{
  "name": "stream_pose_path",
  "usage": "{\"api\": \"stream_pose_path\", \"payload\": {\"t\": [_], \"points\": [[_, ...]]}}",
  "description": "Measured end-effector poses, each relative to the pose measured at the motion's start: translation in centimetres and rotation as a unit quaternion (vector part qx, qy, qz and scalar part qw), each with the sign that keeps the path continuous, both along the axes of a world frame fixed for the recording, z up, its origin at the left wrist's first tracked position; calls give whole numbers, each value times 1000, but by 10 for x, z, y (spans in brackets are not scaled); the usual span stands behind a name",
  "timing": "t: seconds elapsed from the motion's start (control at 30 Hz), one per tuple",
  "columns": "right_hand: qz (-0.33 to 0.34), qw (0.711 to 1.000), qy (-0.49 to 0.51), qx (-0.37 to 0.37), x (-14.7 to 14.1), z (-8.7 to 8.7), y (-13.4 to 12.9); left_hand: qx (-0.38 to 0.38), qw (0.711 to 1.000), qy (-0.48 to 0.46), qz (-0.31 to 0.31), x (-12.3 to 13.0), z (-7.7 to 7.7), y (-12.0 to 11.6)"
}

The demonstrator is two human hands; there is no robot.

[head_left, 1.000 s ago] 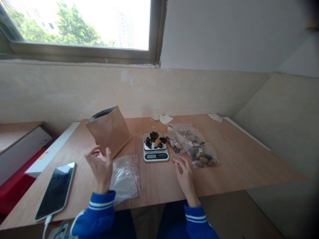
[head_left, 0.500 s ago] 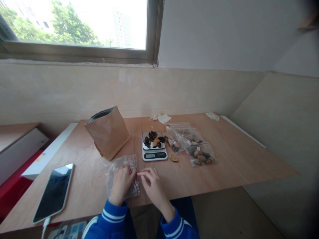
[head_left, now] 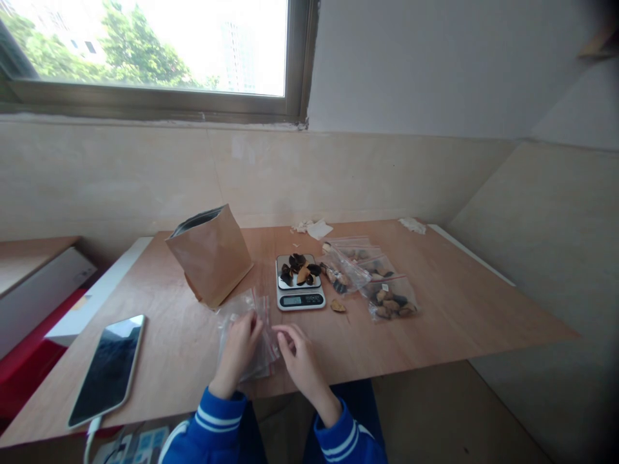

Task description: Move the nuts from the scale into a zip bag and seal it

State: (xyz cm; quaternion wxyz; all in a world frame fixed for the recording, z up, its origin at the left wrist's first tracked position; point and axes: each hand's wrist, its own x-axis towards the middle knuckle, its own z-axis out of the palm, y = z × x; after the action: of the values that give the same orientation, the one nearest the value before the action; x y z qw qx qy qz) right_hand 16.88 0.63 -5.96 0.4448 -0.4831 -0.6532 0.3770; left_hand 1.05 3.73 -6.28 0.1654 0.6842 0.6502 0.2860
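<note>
My left hand [head_left: 243,345] is closed on a clear zip bag [head_left: 235,314] with red seal lines, on top of overlapping bags near the table's front edge. Its fingertips are partly hidden. Just right of the bags, my right hand [head_left: 298,354] holds nothing visible; its index finger and thumb point left, slightly apart. Beyond the hands stands a small white kitchen scale [head_left: 302,300]. Dark and brown dried pieces [head_left: 300,269] lie on its plate. One loose tan piece [head_left: 338,306] lies at its right.
A brown paper pouch [head_left: 213,254] stands open at the left, beyond the clear bags. Filled zip bags [head_left: 391,301] lie right of the scale. A tablet [head_left: 109,367] with a white cable lies at the left front. Crumpled tissue [head_left: 319,229] lies near the wall.
My left hand has shifted slightly up and right, and the top clear bag has moved with it. My right hand has moved slightly right, with its index finger and thumb closer together.
</note>
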Motion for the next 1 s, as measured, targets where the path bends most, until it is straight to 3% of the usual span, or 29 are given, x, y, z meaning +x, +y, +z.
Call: {"api": "stream_pose_path", "payload": {"t": [0.13,0.33,0.4,0.5,0.63,0.7,0.8,0.9,1.0], "points": [[-36,994,99,-42,-13,4,12,94,981,-163,-38,15,17,2],[9,986,158,-50,-10,28,51,122,958,-254,-54,28,40,10],[-23,990,138,-27,2,34,65,161,946,-279,-22,26,47,11],[-95,990,103,-3,23,38,87,240,913,-321,74,23,55,14],[-44,997,18,54,44,37,107,225,907,-342,98,21,57,24],[-44,991,-44,122,51,33,115,210,908,-344,111,22,55,34],[-140,965,-126,184,59,16,130,213,908,-336,132,23,49,52],[-210,940,-215,163,62,-10,148,219,906,-334,143,25,36,66],[-211,927,-276,138,60,-33,162,222,897,-348,155,25,16,72]]}}
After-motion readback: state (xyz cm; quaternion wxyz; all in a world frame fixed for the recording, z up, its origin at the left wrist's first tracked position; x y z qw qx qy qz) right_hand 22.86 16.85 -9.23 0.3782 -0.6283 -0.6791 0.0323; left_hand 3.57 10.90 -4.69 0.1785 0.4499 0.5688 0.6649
